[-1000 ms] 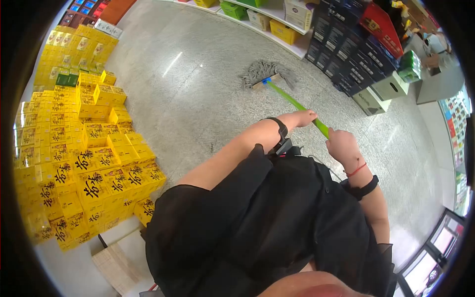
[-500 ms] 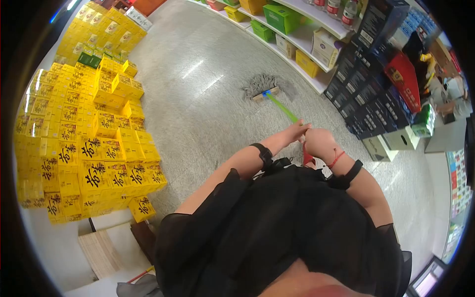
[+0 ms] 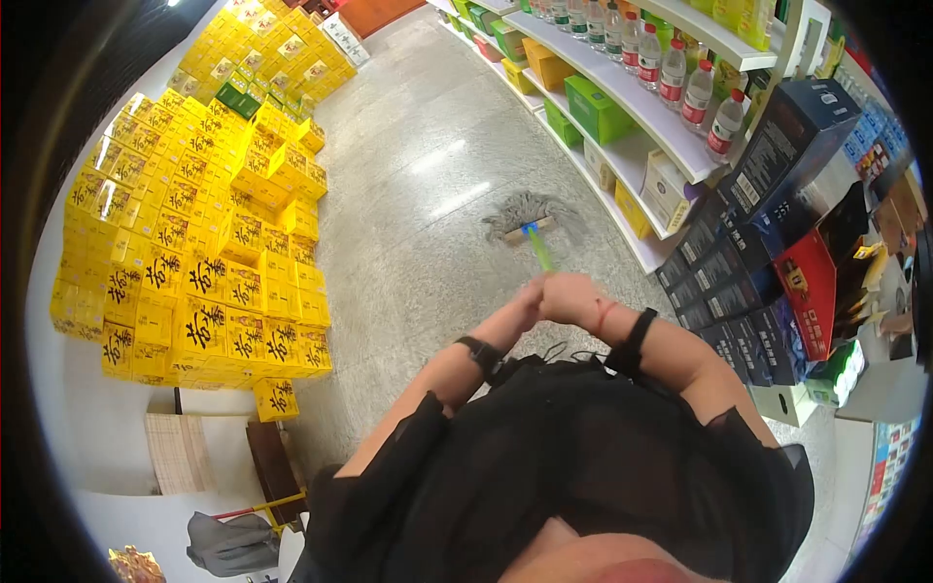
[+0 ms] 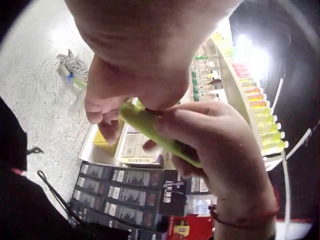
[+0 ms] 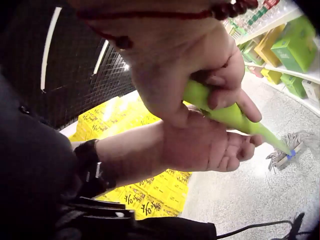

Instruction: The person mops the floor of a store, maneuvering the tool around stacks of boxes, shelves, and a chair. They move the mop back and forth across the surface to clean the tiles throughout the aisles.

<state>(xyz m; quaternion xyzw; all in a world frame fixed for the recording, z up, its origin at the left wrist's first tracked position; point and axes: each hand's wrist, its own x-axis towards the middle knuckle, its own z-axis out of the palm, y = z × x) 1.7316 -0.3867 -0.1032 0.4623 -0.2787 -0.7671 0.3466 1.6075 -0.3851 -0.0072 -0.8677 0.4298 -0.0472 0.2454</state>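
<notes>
A mop with a grey string head (image 3: 528, 207) lies on the floor ahead, and its green handle (image 3: 542, 255) runs back to both hands. My right hand (image 3: 575, 299), with a red string bracelet, grips the top end of the handle, thumb and fingers curled round it in the right wrist view. Right beside it, my left hand (image 3: 530, 299) holds the handle just lower down, its fingers bent about the green shaft (image 4: 137, 120) in the left wrist view. The hands overlap in the head view, hiding the handle's upper part.
Stacked yellow boxes (image 3: 209, 262) line the left side of the speckled floor (image 3: 389, 214). White shelves (image 3: 637, 97) with bottles and boxes run along the right. Dark boxes (image 3: 734, 262) and a red box (image 3: 807, 287) are piled nearer on the right.
The hands, apart on the handle earlier, have come together in front of the body. The head view has shifted, showing more of the shelves. The mop head stays on the floor ahead.
</notes>
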